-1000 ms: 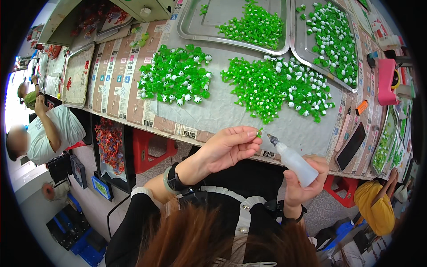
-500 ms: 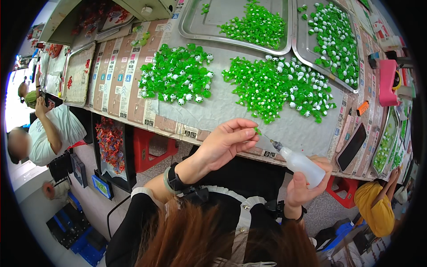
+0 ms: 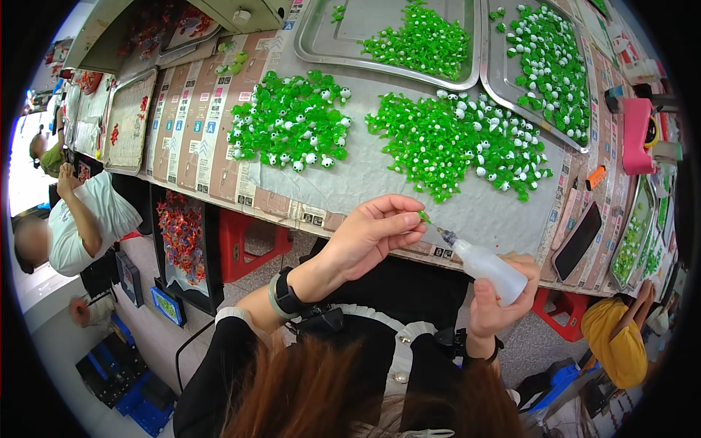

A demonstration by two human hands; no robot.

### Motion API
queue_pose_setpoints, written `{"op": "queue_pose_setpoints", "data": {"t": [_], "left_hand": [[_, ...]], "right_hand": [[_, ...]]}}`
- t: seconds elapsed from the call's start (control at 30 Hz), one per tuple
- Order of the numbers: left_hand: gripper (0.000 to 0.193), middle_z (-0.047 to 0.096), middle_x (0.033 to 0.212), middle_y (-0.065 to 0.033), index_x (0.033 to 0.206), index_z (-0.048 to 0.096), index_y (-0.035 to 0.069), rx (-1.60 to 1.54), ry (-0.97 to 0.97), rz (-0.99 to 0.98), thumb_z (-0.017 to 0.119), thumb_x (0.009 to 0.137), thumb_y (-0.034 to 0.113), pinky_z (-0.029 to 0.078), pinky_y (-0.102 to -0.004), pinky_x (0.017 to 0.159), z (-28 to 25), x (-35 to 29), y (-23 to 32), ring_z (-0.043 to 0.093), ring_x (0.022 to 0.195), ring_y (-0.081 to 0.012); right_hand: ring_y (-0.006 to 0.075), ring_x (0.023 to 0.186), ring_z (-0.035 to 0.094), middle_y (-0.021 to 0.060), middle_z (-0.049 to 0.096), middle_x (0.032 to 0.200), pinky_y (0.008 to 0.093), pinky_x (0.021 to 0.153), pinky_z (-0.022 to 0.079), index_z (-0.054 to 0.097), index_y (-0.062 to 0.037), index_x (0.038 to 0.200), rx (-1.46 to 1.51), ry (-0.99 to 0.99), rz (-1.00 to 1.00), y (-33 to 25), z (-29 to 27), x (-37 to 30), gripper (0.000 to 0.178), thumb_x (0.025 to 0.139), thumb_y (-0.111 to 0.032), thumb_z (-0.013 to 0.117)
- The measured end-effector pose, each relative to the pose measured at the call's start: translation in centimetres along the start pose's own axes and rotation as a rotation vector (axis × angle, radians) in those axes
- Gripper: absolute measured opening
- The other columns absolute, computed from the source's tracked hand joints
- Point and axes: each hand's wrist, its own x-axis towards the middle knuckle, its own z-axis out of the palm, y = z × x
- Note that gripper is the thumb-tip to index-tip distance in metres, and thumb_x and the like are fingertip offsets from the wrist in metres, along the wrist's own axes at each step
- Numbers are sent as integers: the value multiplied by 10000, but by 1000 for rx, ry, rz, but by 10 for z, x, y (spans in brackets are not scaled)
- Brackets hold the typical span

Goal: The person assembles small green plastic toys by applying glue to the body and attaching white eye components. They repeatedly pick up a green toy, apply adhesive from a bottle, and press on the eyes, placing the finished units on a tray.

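Note:
My left hand (image 3: 378, 235) pinches a small green plastic piece (image 3: 424, 217) between thumb and fingertips, above the front edge of the table. In my right hand (image 3: 502, 299) is a white squeeze bottle (image 3: 491, 270), tilted so its thin needle tip points up and left at the piece. The tip is right by the piece; whether they touch I cannot tell. Beyond my hands lies a pile of small green pieces with white spots (image 3: 427, 142). Beside it are green pieces with white eyeball-like balls (image 3: 507, 150), and a similar pile (image 3: 288, 120) is farther left.
Two metal trays, one at the back (image 3: 314, 55) and one at right (image 3: 537, 117), hold more green pieces. A phone (image 3: 577, 241) and an orange marker-like item (image 3: 596, 177) lie at the right edge. Co-workers sit at left (image 3: 91, 219) and right (image 3: 617, 339).
My right hand has brought the bottle slightly left, so its needle tip is closer to the green piece. The left hand has barely moved.

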Motion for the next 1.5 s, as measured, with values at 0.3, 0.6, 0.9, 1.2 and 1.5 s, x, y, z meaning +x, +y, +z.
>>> {"op": "queue_pose_setpoints", "data": {"t": [0.3, 0.6, 0.9, 1.2, 1.5], "left_hand": [[132, 542, 846, -74, 914, 506, 11, 1, -9, -8, 476, 786, 8, 481, -217, 698, 1, 0, -1, 562, 788, -147], [133, 545, 824, -74, 919, 500, 16, 21, 28, -6, 478, 789, 29, 475, -213, 655, -2, 4, 5, 551, 748, -132], [89, 541, 799, -69, 882, 490, 31, 68, 55, 15, 466, 806, 70, 476, -207, 611, -3, 10, 7, 549, 698, -124], [120, 553, 796, -72, 900, 516, 28, 60, 34, -8, 501, 789, 71, 480, -218, 628, -8, 10, 2, 557, 711, -131], [123, 554, 788, -73, 902, 499, 22, 29, -19, -62, 488, 800, 89, 487, -224, 629, -9, 7, 3, 567, 700, -133]], "right_hand": [[135, 673, 435, 67, 460, 759, 247, 624, 368, 440, -22, 853, -13, -29, -10, 0, -1, 0, 391, 593, -145, 706], [153, 781, 457, 90, 474, 842, 280, 704, 374, 394, -6, 893, 217, 305, 142, 11, -15, 10, 326, 670, -101, 612], [173, 898, 472, 142, 462, 972, 268, 789, 377, 284, 22, 1006, -109, 429, 166, 75, -75, 57, 377, 721, 51, 529], [186, 627, 462, 123, 490, 822, 286, 605, 387, 454, 22, 943, -702, 92, -26, 59, -50, 40, 224, 735, -29, 521], [127, 618, 483, 92, 491, 852, 253, 536, 409, 509, 15, 853, -533, 24, 260, 62, -34, 48, 122, 731, 13, 500]]}}
